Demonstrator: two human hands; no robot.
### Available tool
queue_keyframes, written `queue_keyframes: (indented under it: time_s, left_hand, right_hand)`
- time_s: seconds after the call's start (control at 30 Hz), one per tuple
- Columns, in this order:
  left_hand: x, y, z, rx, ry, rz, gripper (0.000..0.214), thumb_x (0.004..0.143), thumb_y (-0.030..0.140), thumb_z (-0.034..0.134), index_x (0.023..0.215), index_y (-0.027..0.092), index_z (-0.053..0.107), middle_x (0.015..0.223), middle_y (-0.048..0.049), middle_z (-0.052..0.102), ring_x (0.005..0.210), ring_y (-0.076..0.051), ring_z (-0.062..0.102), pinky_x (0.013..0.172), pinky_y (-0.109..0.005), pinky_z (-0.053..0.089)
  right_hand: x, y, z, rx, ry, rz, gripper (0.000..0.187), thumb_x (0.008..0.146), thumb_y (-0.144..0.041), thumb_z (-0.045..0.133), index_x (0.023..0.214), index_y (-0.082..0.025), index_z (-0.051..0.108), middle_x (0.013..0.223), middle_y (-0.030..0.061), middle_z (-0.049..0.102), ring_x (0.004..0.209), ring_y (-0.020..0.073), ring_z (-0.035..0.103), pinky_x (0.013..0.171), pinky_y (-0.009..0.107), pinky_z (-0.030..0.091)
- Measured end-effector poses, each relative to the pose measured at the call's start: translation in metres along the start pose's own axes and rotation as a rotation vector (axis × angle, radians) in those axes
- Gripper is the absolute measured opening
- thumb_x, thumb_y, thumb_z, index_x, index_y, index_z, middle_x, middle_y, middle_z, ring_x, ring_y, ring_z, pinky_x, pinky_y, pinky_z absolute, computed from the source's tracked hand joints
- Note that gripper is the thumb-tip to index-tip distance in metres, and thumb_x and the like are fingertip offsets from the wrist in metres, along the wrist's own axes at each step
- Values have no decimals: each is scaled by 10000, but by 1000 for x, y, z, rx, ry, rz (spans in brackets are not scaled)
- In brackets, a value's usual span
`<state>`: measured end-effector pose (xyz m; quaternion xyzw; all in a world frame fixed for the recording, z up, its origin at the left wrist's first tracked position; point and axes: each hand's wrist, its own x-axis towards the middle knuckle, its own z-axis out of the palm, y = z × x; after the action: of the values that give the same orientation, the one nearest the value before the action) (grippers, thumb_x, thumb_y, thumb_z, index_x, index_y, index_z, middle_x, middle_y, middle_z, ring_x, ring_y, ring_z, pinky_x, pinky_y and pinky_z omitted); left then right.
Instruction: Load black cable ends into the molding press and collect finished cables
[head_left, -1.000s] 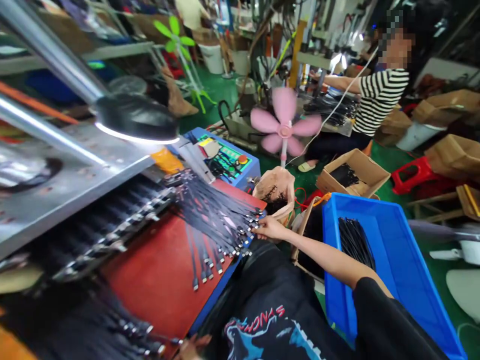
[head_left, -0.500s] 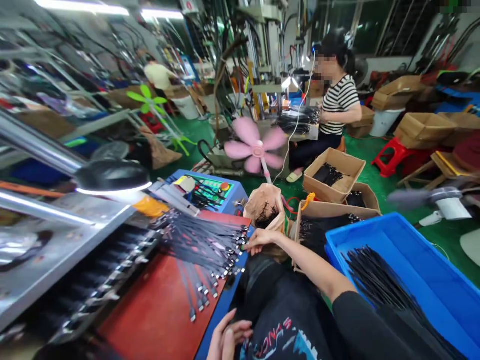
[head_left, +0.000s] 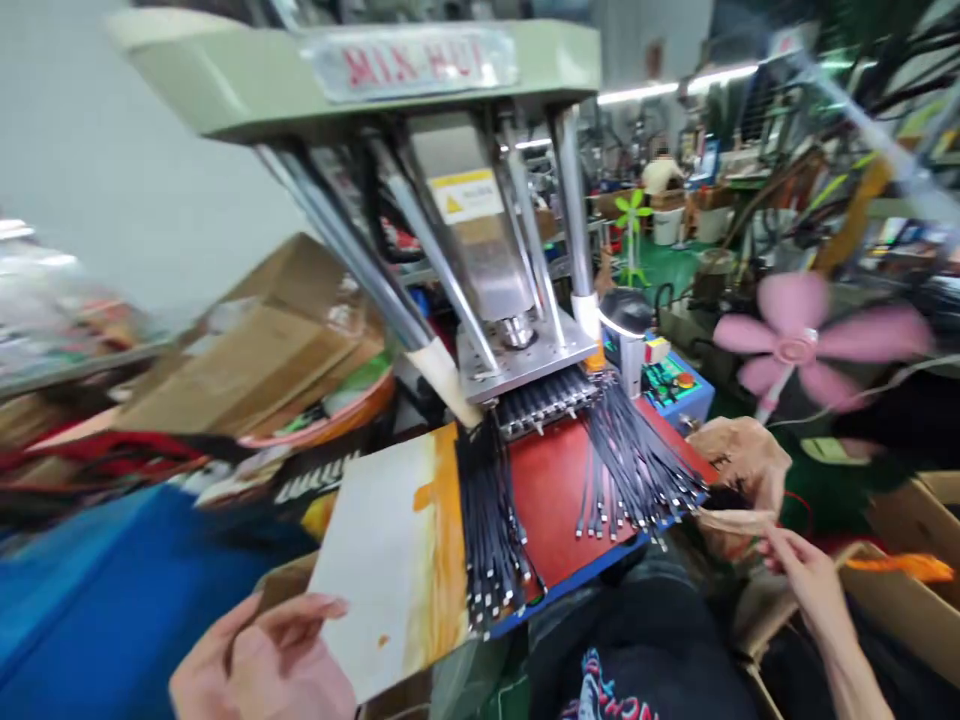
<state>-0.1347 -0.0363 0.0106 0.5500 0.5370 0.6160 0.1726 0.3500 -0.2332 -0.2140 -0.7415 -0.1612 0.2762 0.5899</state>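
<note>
- Cables (head_left: pixel 634 465), black with metal tips, lay in two fanned bundles on the red work mat (head_left: pixel 551 490) under the press (head_left: pixel 517 300); the right bundle's ends hung past the front edge, just beside the right hand (head_left: pixel 806 580), probably so the tips could be taken from the edge.
- Right hand was loosely open, its fingers extended toward the mouth of a tan bag (head_left: pixel 739 470) next to the table edge; it seemed to touch the bag's rim, and I could not tell whether it pinched anything.
- Left hand (head_left: pixel 262 655) was low at the near left, fingers curled half open and holding nothing, close to the corner of a stained white board (head_left: pixel 390 550).
- Second bundle (head_left: pixel 487 520) lay across the seam between the board and the mat.
- Around them: cardboard boxes (head_left: pixel 255 350) at left, a blue control box (head_left: pixel 671 385) behind the right bundle, a pink fan (head_left: pixel 795 345) at right.
- Press columns stood over the cables' far ends, crowding any reach from above.
</note>
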Motion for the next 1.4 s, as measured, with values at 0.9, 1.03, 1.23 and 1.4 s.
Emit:
queue_keyframes:
  time_s: [0.9, 1.03, 1.23, 1.4]
  left_hand:
    - [37, -104, 105, 181, -506, -273, 374, 968, 502, 577, 1154, 188, 652, 981, -81, 772, 767, -189, 726, 754, -325, 598]
    - [57, -126, 77, 346, -434, -281, 370, 954, 487, 555, 1149, 186, 647, 945, -66, 771, 723, -191, 706, 743, -322, 572]
    - [84, -136, 96, 579, -542, -181, 293, 940, 446, 588, 1084, 225, 715, 919, -36, 795, 818, -228, 727, 802, -321, 519]
    - [81, -144, 121, 712, -505, -94, 294, 990, 383, 524, 1104, 221, 740, 994, -67, 801, 892, -248, 724, 865, -340, 477]
  right_hand:
    - [99, -137, 128, -349, -481, -233, 580, 920, -724, 560, 1066, -178, 689, 851, 50, 715, 642, 170, 631, 591, 293, 542]
    - [94, -139, 130, -407, -454, -223, 575, 894, -726, 623, 1043, -178, 717, 864, 71, 741, 689, 194, 640, 606, 296, 531]
    - [69, -177, 164, -1024, -401, -240, 709, 876, -866, 503, 1001, -192, 683, 946, 137, 751, 817, 302, 705, 762, 418, 533]
    - [70, -185, 183, -1309, -407, -289, 565, 966, -680, 478, 1063, -155, 665, 1088, 213, 752, 975, 335, 731, 814, 397, 500]
